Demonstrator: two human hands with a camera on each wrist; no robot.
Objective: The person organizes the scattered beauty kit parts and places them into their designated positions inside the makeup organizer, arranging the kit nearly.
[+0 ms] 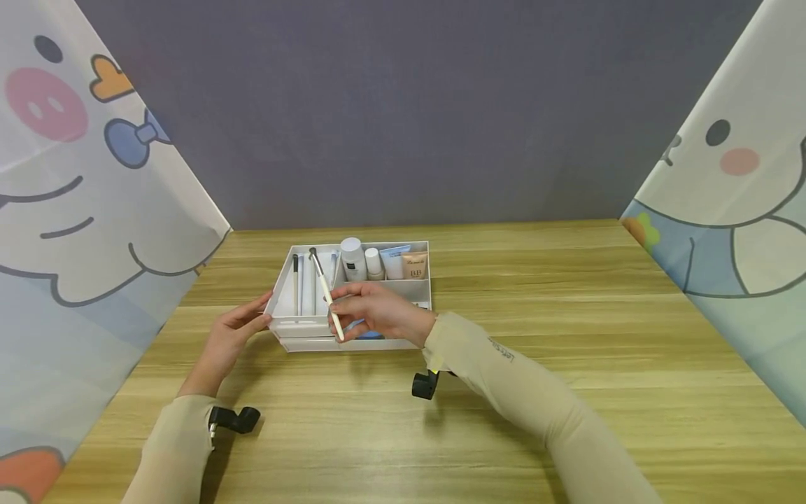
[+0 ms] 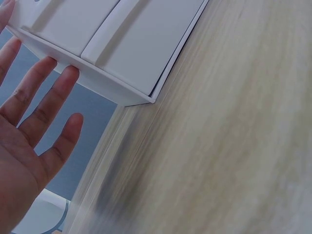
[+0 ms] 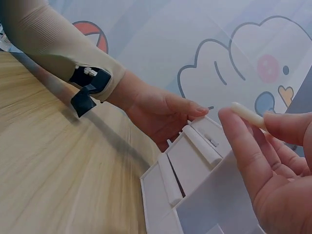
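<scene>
My right hand [image 1: 371, 311] pinches a makeup brush [image 1: 324, 283] by its cream handle, its dark bristle end pointing away over the left compartment. In the right wrist view, the butt of the brush handle [image 3: 247, 115] sticks out between thumb and fingers. Fairly straight fingers of my left hand [image 1: 231, 343] touch the left side of a white cosmetics organizer [image 1: 277, 301], as the left wrist view also shows. Several brushes [image 1: 296, 283] lie in the organizer's left compartment.
A white-capped bottle [image 1: 354, 260], a smaller bottle [image 1: 374, 264], a blue-and-white tube [image 1: 395, 262] and a tan BB tube [image 1: 414, 265] stand in the organizer's back compartment. The organizer sits on a wooden table [image 1: 535, 294] before a grey panel [image 1: 415, 112].
</scene>
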